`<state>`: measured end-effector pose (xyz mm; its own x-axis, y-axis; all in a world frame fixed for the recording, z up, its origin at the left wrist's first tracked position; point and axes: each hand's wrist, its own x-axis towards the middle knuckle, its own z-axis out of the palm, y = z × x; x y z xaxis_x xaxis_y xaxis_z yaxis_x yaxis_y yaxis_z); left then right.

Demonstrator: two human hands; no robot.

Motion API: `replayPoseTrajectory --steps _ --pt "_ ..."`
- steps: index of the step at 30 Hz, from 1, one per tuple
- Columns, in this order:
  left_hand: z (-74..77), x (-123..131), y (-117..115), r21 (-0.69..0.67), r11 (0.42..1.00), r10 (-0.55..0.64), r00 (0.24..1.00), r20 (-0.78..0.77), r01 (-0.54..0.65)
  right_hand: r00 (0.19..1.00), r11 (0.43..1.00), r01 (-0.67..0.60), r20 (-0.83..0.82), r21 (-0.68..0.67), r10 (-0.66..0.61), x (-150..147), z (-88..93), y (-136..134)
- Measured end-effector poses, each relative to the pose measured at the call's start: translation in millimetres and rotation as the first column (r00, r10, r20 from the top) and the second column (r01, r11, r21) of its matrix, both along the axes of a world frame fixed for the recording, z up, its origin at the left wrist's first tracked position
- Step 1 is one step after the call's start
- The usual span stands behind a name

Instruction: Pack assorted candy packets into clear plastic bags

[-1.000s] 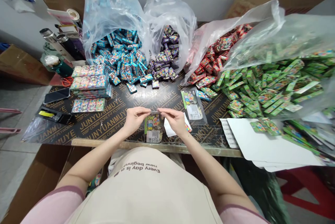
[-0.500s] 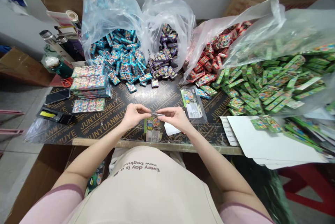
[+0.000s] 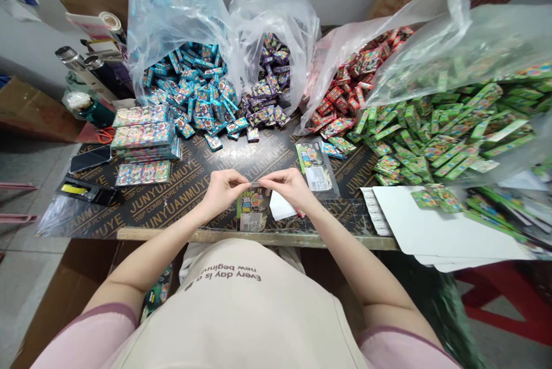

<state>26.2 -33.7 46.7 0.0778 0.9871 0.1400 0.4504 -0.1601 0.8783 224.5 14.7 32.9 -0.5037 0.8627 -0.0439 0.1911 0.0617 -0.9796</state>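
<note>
Seemingly, left hand (image 3: 227, 192) and right hand (image 3: 288, 189) pinch the far edge of a printed plastic pouch (image 3: 253, 208) | pouch just inside the front edge of the plywood tabletop (image 3: 179, 202) | light, limp, slippery, I'd guess; best held by upper corners

Dark printed packet (image 3: 253, 209) — green-edged, top pinched in both hands (image 3: 224, 192) (image 3: 291, 188)

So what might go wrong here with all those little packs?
The printed packet seems pinched at its top edge by the left hand and right hand, so it could slip. Small blue packs lie outside the open plastic bag, so a bump might scatter them across the table. The white sheets seem to stick out past the table's edge, so they might get knocked off.
</note>
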Motion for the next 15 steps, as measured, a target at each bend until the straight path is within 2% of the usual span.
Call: replayPoseTrajectory --steps 2,4,8,10,13,15 --pt "-4.5 2 -6 0.129 0.991 -0.031 0.996 -0.084 0.042 0.999 0.998 0.045 0.009 0.038 -0.045 2 -7.3 -3" --pt "-10.8 0 -10 0.2 0.976 -0.056 0.991 -0.122 0.08 0.994 0.988 0.107 0.004 0.115 -0.108 5 -16.2 -11" --pt "-22.7 -4 -12 0.196 0.976 -0.081 0.994 -0.069 0.093 0.983 0.926 0.186 -0.07 0.33 -0.172 9 -30.7 -30" --pt "-25.6 -7 -9 0.177 0.981 -0.075 0.997 -0.012 0.076 0.986 0.924 0.169 -0.07 0.344 -0.154 9 -33.2 -27" --pt "-27.2 -17 -4 0.134 0.99 0.02 0.995 0.101 -0.033 0.978 0.937 0.206 -0.074 0.282 -0.193 0 -36.7 1" --pt "-29.3 -33 -3 0.094 0.972 0.195 0.961 0.194 -0.216 0.954 0.911 0.3 -0.08 0.285 -0.289 -17 -44.9 32"
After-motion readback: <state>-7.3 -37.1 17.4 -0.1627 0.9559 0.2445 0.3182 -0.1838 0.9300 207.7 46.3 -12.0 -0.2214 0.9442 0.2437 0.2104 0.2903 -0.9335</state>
